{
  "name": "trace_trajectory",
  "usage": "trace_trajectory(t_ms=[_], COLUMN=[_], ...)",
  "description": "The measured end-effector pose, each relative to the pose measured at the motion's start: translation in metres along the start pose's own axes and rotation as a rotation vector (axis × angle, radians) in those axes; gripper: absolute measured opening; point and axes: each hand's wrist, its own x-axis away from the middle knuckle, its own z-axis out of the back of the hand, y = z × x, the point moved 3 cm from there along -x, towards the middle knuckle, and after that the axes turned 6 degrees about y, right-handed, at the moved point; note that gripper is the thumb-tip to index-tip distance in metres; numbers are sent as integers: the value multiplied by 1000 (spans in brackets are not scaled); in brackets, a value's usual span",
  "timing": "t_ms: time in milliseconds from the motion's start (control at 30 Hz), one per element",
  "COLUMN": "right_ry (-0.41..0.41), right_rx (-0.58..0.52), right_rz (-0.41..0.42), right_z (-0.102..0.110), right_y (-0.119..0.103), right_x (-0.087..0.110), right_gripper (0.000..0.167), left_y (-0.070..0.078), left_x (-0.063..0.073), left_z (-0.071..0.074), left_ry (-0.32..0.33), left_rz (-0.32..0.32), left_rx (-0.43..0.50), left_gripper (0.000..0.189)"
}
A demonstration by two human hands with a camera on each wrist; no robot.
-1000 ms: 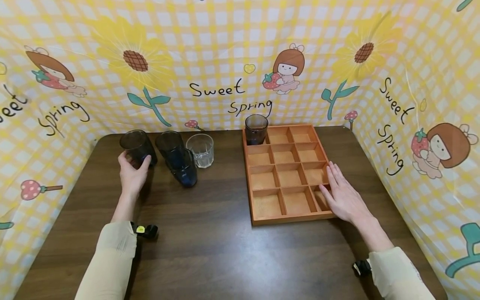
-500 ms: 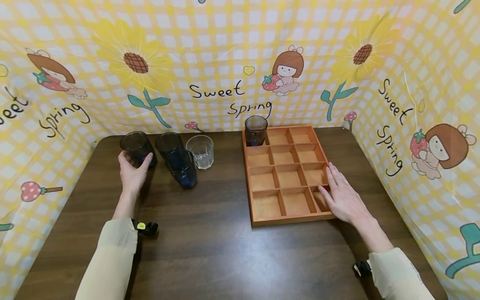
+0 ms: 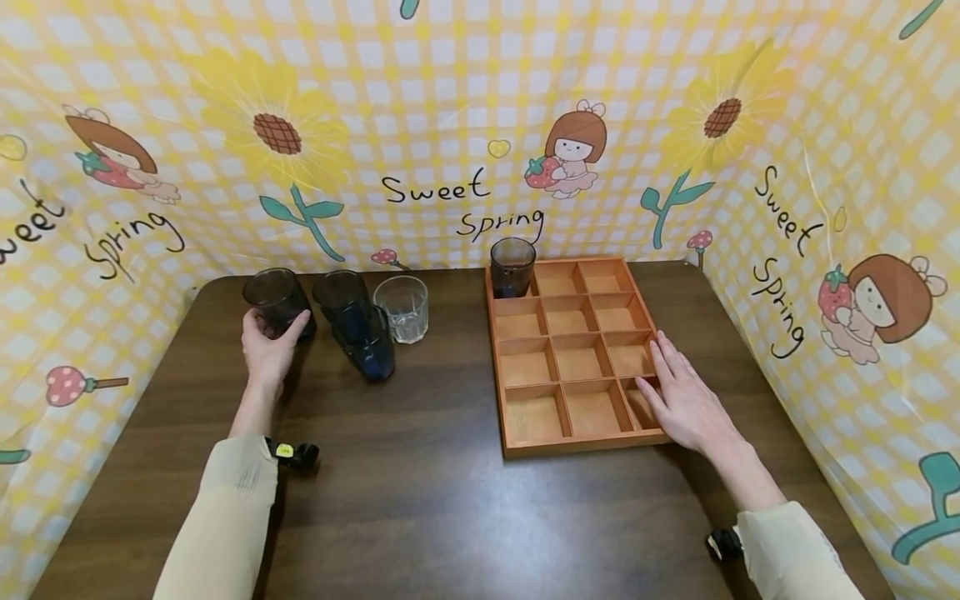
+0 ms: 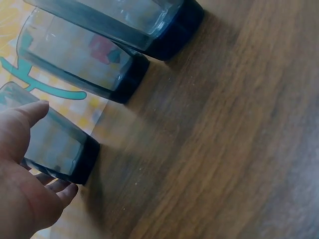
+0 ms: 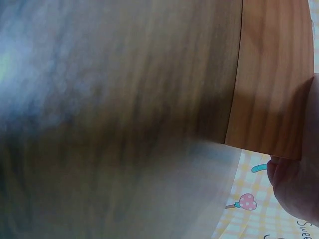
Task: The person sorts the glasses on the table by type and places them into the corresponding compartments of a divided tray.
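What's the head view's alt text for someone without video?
The left hand grips a dark tumbler beside two more dark tumblers and a clear tumbler. The right hand rests on the right edge of a twelve-compartment wooden tray; a smoky tumbler stands in its far-left compartment.

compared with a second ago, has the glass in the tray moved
No; the glass stands in the same corner compartment of the tray, below the printed "Spring".

Free gap: clear glass [image 3: 405, 321] to tray [image 3: 585, 445]. 2 dark glasses [image 3: 354, 325] block left.
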Motion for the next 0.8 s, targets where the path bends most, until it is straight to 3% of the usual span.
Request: trace_trajectory(t_ms=[267,433,800], right_ry=[-2,-1,5], right_rx=[-11,-14,-26], right_rz=[7,15,12], right_z=[0,-1,0], right_y=[0,-1,-1], right_x=[0,2,2], right_gripper=[75,75,73], left_y=[0,3,23], left_x=[5,16,41], left_z=[6,13,44], left_ry=[37,34,61], left_rz=[-18,-2,-51], left_rx=[10,-4,82], left_gripper=[81,82,49])
